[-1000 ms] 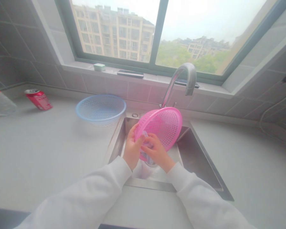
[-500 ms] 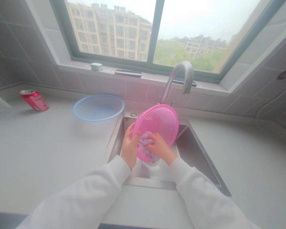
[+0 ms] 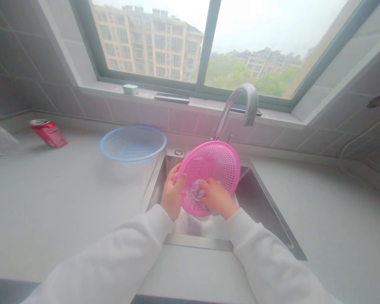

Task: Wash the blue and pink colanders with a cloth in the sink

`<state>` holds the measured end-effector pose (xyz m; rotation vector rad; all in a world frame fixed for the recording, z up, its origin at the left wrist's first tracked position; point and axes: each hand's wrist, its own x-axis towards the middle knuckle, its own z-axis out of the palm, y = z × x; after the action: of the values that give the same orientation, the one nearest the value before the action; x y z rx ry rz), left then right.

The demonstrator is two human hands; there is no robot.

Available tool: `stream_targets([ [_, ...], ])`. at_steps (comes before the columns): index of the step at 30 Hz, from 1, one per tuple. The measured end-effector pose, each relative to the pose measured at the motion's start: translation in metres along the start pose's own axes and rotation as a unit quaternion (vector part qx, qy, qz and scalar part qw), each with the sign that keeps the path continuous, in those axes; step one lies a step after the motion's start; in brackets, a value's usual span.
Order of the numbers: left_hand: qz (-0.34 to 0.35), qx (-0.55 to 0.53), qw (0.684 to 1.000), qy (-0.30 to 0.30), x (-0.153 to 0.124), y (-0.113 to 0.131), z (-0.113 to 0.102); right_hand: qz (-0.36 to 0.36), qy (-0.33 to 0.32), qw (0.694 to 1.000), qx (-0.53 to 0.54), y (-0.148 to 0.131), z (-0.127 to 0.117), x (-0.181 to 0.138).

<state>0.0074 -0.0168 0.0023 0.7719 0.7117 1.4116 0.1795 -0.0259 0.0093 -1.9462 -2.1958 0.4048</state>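
Note:
A pink plastic colander (image 3: 225, 162), full of small holes, is tilted over the sink with its inside facing me. My left hand (image 3: 172, 192) grips its left rim, thumb on the inner side. Inside the colander, my right hand (image 3: 218, 196) is closed on a crumpled pale purple cloth (image 3: 196, 190) and presses it against the lower wall. Part of the cloth is hidden behind the right fingers. The steel sink (image 3: 262, 207) lies below, and the curved faucet (image 3: 251, 103) rises behind the colander.
On the counter left of the sink stands a light blue colander (image 3: 133, 157). Farther left are a red drink can (image 3: 52, 134) and a clear plastic bag (image 3: 0, 141). A small pale green box (image 3: 130, 89) and a dark flat object (image 3: 171, 98) lie on the windowsill.
The pink colander has turned a little so that more of its inside faces me. My right hand has shifted slightly with the cloth along the inner wall. My left hand keeps its hold.

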Motion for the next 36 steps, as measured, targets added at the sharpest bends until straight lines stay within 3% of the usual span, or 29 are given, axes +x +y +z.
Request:
stream_targets([
  [2, -0.002, 0.012, 1.000, -0.007, 0.000, 0.000, 0.001, 0.004, 0.021, 0.999, 0.026, 0.000, 0.003, 0.000],
  [4, -0.006, 0.012, 1.000, -0.016, -0.002, -0.001, 0.004, -0.013, 0.027, 0.988, 0.150, -0.008, 0.007, 0.000],
  [6, -0.010, 0.013, 0.999, -0.027, -0.004, -0.003, 0.007, -0.020, 0.032, 0.945, 0.324, -0.019, 0.010, 0.000],
  [8, -0.003, 0.018, 0.999, -0.038, -0.005, -0.005, 0.008, -0.018, 0.048, 0.881, 0.470, -0.029, 0.012, -0.001],
  [10, 0.006, 0.023, 0.999, -0.049, -0.006, -0.006, 0.008, -0.025, 0.058, 0.856, 0.513, -0.032, 0.012, -0.003],
  [12, 0.007, 0.017, 0.999, -0.051, -0.005, -0.005, 0.005, -0.045, 0.049, 0.901, 0.429, -0.028, 0.009, -0.004],
  [14, 0.004, 0.013, 0.999, -0.033, -0.004, -0.003, 0.001, -0.047, 0.021, 0.965, 0.256, -0.018, 0.006, -0.005],
  [16, 0.000, 0.020, 1.000, -0.010, -0.003, -0.001, -0.002, -0.012, 0.003, 0.996, 0.091, -0.007, 0.003, -0.004],
  [19, 0.009, 0.036, 0.999, -0.008, -0.003, 0.001, -0.002, 0.018, 0.021, 0.999, 0.019, 0.001, 0.004, -0.002],
  [22, 0.011, 0.025, 0.999, -0.034, -0.003, -0.002, 0.001, -0.035, 0.028, 0.981, 0.190, -0.007, 0.010, 0.000],
  [25, -0.014, -0.006, 0.997, -0.071, -0.004, -0.007, 0.005, -0.084, 0.065, 0.907, 0.408, -0.021, 0.015, -0.001],
  [27, -0.018, -0.026, 0.996, -0.085, -0.004, -0.008, 0.005, -0.102, 0.087, 0.886, 0.444, -0.026, 0.015, -0.003],
  [29, -0.015, -0.032, 0.997, -0.070, -0.004, -0.006, 0.004, -0.097, 0.066, 0.922, 0.369, -0.024, 0.012, -0.003],
  [32, -0.016, -0.005, 1.000, -0.026, -0.003, 0.001, 0.001, -0.026, -0.008, 0.986, 0.162, -0.012, 0.009, -0.002],
  [34, -0.030, 0.024, 0.999, -0.017, -0.002, 0.005, -0.001, 0.012, -0.024, 0.997, 0.078, -0.003, 0.010, 0.000],
  [36, -0.042, 0.052, 0.997, -0.038, 0.000, 0.006, -0.002, 0.004, -0.003, 0.996, 0.090, 0.002, 0.013, 0.002],
])
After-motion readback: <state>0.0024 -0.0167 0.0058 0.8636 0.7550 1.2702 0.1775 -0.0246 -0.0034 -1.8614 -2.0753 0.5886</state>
